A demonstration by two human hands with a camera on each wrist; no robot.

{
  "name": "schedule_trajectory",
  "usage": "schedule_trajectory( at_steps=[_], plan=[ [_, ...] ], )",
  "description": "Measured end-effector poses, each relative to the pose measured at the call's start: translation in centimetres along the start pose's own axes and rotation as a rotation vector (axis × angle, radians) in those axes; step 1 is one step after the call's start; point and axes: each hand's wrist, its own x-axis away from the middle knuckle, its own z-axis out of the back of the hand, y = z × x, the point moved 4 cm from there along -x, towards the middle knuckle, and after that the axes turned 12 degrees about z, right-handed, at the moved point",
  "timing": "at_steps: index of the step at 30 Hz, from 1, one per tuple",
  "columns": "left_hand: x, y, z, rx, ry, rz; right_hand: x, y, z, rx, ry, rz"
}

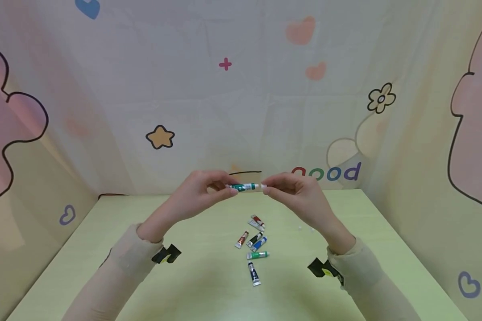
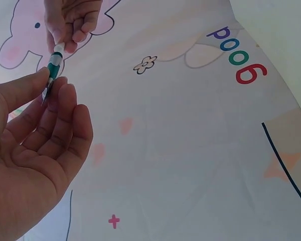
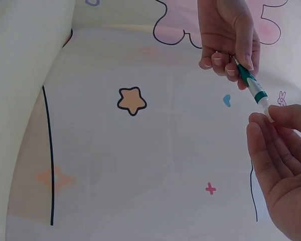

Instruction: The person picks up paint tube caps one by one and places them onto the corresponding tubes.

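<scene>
My left hand [image 1: 202,191] pinches the flat end of a dark green paint tube [image 1: 245,187] between thumb and forefinger, holding it level above the table. From the other side, my right hand [image 1: 301,194] pinches a small white cap [image 1: 263,186] at the tube's nozzle end. In the head view a thin gap shows between cap and tube. The right wrist view has the tube [image 3: 252,83] slanting down toward the right thumb [image 3: 291,115]. In the left wrist view the crimped tail lies between the left thumb [image 2: 27,89] and fingertips.
Below the hands, several paint tubes lie on the pale green table [image 1: 176,285]: a red one [image 1: 258,220], a brown one [image 1: 242,239], a blue one [image 1: 259,244], a green one [image 1: 258,255] and a dark one [image 1: 254,273]. Small white bits [image 1: 300,228] lie right of them. A printed curtain [image 1: 184,89] hangs behind.
</scene>
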Motion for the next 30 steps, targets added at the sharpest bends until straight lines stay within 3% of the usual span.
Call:
schedule_trajectory(
  at_steps=[8,14,30],
  plan=[
    [0.4,0.4,-0.4,-0.017,-0.003,-0.051,0.3,0.0,-0.4,0.006,-0.008,-0.005],
    [0.6,0.1,-0.7,-0.01,-0.011,-0.025,0.9,0.4,-0.8,-0.026,-0.019,-0.007],
    [1.0,0.6,-1.0,0.006,-0.026,-0.034,0.9,0.4,-0.9,-0.078,-0.044,0.057]
  ],
)
